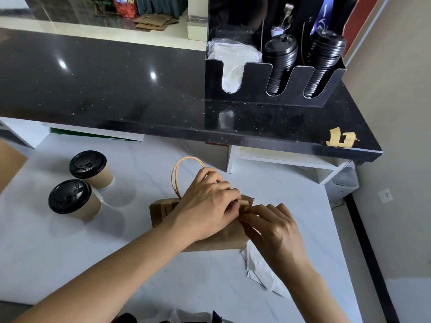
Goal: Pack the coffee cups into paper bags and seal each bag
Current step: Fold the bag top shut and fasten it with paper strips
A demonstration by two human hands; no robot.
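Observation:
A brown paper bag (161, 212) with twisted paper handles (177, 176) stands on the white table (70, 252), its top folded over. My left hand (207, 206) grips the folded top edge from above. My right hand (272, 227) pinches a small strip of tan tape (245, 203) at the bag's top right corner, fingertips meeting those of the left hand. Two kraft coffee cups with black lids stand to the left of the bag: one farther back (89, 167), one nearer (71, 199). What is inside the bag is hidden.
A black stone counter (116, 85) overhangs the table's far edge; on it stands a black organiser (275, 89) with stacked lids and napkins. Tan tape pieces (340, 139) stick to the counter's near right edge. Crumpled white paper (261, 269) lies at the table's right edge.

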